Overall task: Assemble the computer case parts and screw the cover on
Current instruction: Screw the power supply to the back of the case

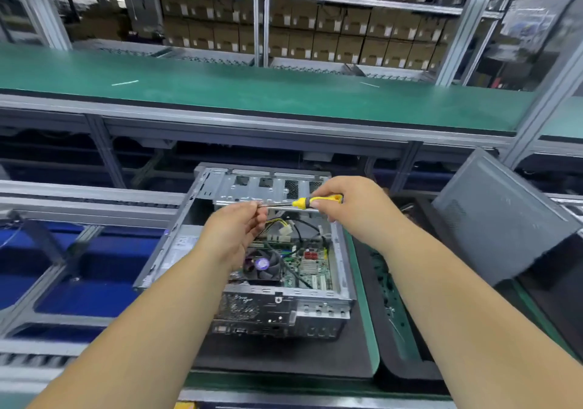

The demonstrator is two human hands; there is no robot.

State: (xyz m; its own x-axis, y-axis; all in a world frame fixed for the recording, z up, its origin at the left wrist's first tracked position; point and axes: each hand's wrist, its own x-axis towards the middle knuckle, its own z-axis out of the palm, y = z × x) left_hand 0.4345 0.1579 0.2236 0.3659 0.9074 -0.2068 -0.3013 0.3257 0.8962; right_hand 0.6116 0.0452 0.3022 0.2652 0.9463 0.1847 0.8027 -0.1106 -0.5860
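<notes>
No legible brand or label from my view; sticker on computer case (252,251) too blurred to read. Case open, on dark mat (284,358), motherboard and fan exposed. My right hand (350,203) grips screwdriver (303,203) by yellow handle. Left hand (235,232) pinches shaft tip; tip hidden by fingers. Grey cover (501,216) leans at right, partly cut off.

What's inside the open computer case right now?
Inside the computer case: a motherboard, a black cooler fan, black cables and a yellow-wired connector. The left hand and forearm cover the left part, so that area cannot be seen.
</notes>
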